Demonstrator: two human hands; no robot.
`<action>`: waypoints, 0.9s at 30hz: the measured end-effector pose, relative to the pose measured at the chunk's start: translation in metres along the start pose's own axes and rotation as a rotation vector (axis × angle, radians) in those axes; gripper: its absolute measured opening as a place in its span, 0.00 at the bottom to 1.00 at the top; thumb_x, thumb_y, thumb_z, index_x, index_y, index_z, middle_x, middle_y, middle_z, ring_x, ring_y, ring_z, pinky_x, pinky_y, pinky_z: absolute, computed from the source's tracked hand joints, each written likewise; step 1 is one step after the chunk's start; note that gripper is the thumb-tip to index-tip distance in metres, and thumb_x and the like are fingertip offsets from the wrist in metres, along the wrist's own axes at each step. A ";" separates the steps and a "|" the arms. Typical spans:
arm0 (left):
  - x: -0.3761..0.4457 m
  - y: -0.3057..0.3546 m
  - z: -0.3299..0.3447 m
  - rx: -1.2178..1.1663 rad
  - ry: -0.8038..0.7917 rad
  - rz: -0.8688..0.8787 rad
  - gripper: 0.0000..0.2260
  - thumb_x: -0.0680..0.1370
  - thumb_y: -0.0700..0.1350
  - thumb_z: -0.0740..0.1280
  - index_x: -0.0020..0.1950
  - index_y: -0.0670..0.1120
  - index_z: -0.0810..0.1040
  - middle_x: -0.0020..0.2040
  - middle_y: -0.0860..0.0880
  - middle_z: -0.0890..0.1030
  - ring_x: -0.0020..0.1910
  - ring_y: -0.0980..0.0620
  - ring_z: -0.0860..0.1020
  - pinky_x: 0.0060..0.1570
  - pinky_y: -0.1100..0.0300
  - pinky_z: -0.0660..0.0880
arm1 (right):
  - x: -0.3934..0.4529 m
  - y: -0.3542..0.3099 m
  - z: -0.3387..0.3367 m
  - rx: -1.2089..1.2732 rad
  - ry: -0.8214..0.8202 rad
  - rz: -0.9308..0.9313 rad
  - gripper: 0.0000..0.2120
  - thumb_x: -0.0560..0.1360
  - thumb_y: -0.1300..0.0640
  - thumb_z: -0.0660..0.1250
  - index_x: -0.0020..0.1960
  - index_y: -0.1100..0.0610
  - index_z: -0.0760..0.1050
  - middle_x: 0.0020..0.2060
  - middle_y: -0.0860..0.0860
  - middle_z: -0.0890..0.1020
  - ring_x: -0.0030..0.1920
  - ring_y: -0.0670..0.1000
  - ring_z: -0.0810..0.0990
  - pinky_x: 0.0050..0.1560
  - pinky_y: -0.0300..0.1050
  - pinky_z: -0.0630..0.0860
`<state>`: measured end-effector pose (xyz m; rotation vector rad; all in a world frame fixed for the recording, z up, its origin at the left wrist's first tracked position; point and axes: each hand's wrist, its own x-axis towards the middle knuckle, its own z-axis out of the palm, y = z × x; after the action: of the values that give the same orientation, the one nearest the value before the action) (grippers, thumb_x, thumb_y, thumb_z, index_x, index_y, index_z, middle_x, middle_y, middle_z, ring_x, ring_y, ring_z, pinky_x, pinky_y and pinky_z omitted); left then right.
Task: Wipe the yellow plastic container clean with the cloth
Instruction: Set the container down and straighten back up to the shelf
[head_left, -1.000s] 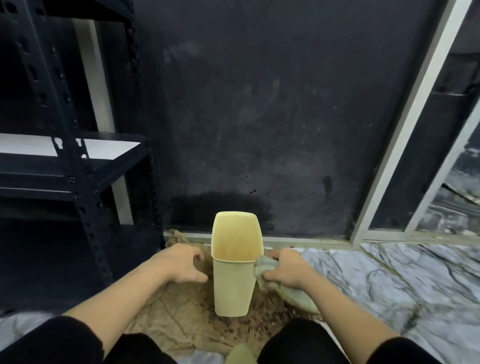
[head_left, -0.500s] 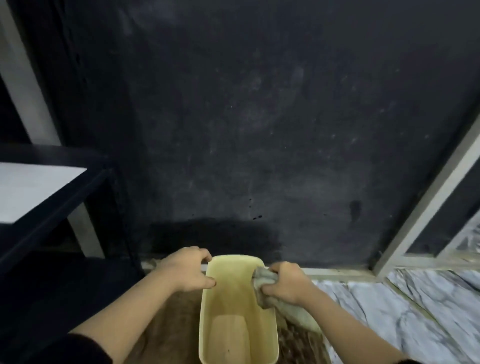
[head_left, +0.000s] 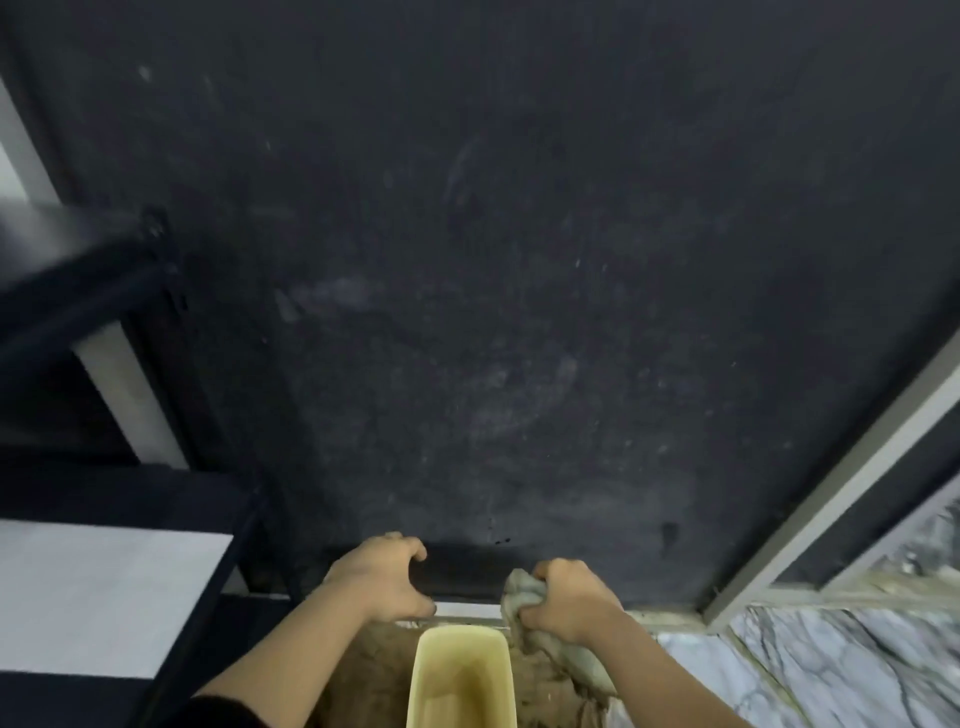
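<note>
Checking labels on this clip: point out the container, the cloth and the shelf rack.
container (head_left: 460, 675): head view, on its inner back wall below the rim.
cloth (head_left: 522, 590): head view, on the bunched end above the right hand's grip.
shelf rack (head_left: 171, 332): head view, on its dark upright post.

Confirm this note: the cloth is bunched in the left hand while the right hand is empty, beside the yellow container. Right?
Not quite. In the head view the cloth is bunched in the right hand; the left hand is empty, both beside the yellow container.

The yellow container (head_left: 460, 675) (open top showing) is cut off by the bottom edge.
</note>
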<state>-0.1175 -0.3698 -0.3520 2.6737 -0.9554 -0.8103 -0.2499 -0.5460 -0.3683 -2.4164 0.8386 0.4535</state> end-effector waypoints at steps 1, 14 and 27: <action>-0.016 0.008 -0.020 -0.014 0.004 -0.001 0.32 0.65 0.57 0.68 0.69 0.55 0.67 0.68 0.55 0.69 0.64 0.53 0.71 0.59 0.58 0.73 | -0.017 -0.008 -0.018 -0.014 0.008 -0.002 0.10 0.65 0.50 0.65 0.31 0.49 0.65 0.34 0.46 0.73 0.39 0.51 0.74 0.32 0.40 0.67; -0.156 0.088 -0.156 0.044 0.025 0.051 0.30 0.68 0.57 0.68 0.69 0.55 0.67 0.67 0.55 0.69 0.59 0.52 0.73 0.58 0.58 0.73 | -0.155 -0.069 -0.172 -0.068 0.068 -0.060 0.08 0.64 0.48 0.64 0.33 0.49 0.66 0.36 0.46 0.74 0.41 0.51 0.75 0.33 0.40 0.67; -0.179 0.074 -0.175 -0.002 0.088 -0.034 0.31 0.66 0.59 0.68 0.68 0.54 0.69 0.66 0.54 0.70 0.65 0.52 0.70 0.63 0.55 0.70 | -0.156 -0.098 -0.188 -0.105 0.046 -0.197 0.06 0.63 0.48 0.63 0.35 0.49 0.68 0.37 0.47 0.75 0.40 0.51 0.76 0.33 0.41 0.68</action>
<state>-0.1747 -0.3147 -0.1033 2.7060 -0.8902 -0.6940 -0.2777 -0.5181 -0.1082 -2.5840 0.6010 0.3755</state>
